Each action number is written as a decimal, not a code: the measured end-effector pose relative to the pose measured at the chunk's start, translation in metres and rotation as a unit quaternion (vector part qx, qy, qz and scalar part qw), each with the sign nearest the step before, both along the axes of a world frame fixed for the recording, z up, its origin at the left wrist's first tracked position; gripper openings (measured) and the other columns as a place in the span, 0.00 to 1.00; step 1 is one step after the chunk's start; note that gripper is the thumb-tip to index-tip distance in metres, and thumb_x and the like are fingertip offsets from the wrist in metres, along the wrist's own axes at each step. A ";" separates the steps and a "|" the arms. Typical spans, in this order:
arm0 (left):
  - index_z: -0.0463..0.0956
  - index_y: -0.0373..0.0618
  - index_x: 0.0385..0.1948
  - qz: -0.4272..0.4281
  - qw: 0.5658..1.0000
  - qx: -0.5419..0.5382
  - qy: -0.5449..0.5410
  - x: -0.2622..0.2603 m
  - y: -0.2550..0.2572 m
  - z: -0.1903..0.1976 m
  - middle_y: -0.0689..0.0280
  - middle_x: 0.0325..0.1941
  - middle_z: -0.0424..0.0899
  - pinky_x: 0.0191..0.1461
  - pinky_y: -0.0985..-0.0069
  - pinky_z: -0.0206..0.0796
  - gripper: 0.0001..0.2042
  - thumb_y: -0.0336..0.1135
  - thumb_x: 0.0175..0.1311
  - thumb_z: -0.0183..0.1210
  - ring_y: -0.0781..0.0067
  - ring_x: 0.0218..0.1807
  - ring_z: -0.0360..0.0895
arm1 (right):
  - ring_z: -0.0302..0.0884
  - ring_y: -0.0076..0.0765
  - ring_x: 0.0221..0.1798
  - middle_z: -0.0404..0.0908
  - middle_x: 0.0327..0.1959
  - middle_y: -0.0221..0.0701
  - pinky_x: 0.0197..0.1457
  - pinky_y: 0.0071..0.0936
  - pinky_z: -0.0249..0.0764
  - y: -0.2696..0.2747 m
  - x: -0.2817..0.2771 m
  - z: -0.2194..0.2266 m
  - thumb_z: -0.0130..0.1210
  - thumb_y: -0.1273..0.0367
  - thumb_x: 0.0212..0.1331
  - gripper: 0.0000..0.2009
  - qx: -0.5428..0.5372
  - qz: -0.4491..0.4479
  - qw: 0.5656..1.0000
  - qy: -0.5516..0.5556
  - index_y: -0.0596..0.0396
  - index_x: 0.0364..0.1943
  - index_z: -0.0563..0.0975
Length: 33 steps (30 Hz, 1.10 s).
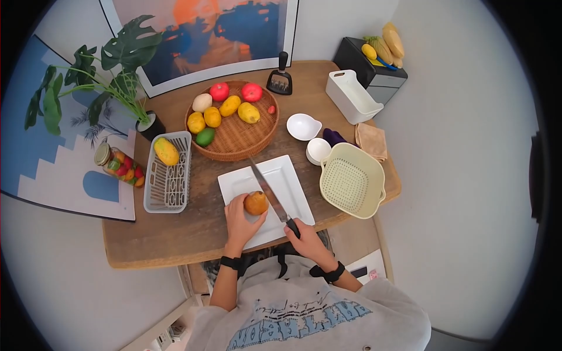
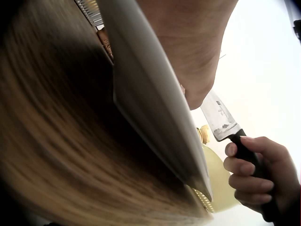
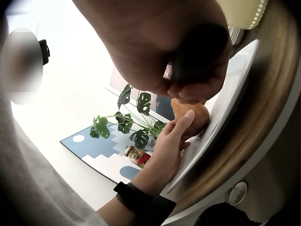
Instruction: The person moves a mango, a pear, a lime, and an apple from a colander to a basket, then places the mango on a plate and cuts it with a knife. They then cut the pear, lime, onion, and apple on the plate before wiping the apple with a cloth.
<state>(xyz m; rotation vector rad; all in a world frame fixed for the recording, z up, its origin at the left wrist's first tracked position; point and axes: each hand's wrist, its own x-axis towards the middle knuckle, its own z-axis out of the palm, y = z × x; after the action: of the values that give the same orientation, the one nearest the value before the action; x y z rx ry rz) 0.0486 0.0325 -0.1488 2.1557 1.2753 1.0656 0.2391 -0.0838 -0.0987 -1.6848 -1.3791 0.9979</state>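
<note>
My left hand (image 1: 239,223) grips a brownish-orange pear (image 1: 256,203) over the white rectangular plate (image 1: 290,182), thumb on its near side and fingers round its left. In the right wrist view that thumb lies along the pear (image 3: 197,117). My right hand (image 1: 308,244) holds a kitchen knife (image 1: 270,194) by its black handle. Its long blade points away from me across the plate, just right of the pear. From the left wrist view, the right fingers (image 2: 244,168) wrap the handle, while the plate's edge hides the pear.
A wicker basket (image 1: 240,140) with fruit stands behind the plate. To the left are a grey basket (image 1: 175,187) holding a yellow fruit and a jar (image 1: 122,166). White bowls (image 1: 303,127) and a cream colander (image 1: 350,181) sit at right, near the table edge.
</note>
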 end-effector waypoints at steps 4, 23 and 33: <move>0.70 0.43 0.55 0.005 1.000 -0.019 -0.021 0.001 -0.001 0.003 0.58 0.54 0.75 0.62 0.61 0.58 0.33 0.38 0.44 0.75 0.53 0.57 0.72 | 0.76 0.55 0.26 0.76 0.22 0.46 0.32 0.41 0.71 -0.002 0.004 0.009 0.55 0.66 0.69 0.11 0.059 0.036 0.997 -0.017 0.60 0.36 0.72; 0.70 0.43 0.57 -0.002 1.000 -0.006 -0.013 0.001 -0.001 0.001 0.58 0.56 0.77 0.61 0.62 0.61 0.34 0.37 0.45 0.74 0.54 0.59 0.74 | 0.74 0.53 0.24 0.73 0.20 0.45 0.29 0.41 0.67 -0.012 -0.001 0.007 0.55 0.65 0.69 0.12 0.001 0.044 0.999 -0.015 0.61 0.36 0.70; 0.70 0.44 0.58 -0.010 1.000 -0.012 -0.013 0.003 0.001 0.002 0.57 0.56 0.77 0.59 0.62 0.61 0.34 0.40 0.47 0.73 0.54 0.59 0.74 | 0.72 0.49 0.23 0.73 0.21 0.44 0.30 0.39 0.68 -0.011 0.001 0.001 0.55 0.65 0.70 0.12 0.025 0.001 1.000 0.005 0.61 0.37 0.71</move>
<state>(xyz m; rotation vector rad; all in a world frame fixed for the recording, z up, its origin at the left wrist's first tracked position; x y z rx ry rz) 0.0520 0.0339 -0.1464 2.1268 1.2456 1.0613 0.2398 -0.0949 -0.0977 -1.6387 -1.3879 0.9638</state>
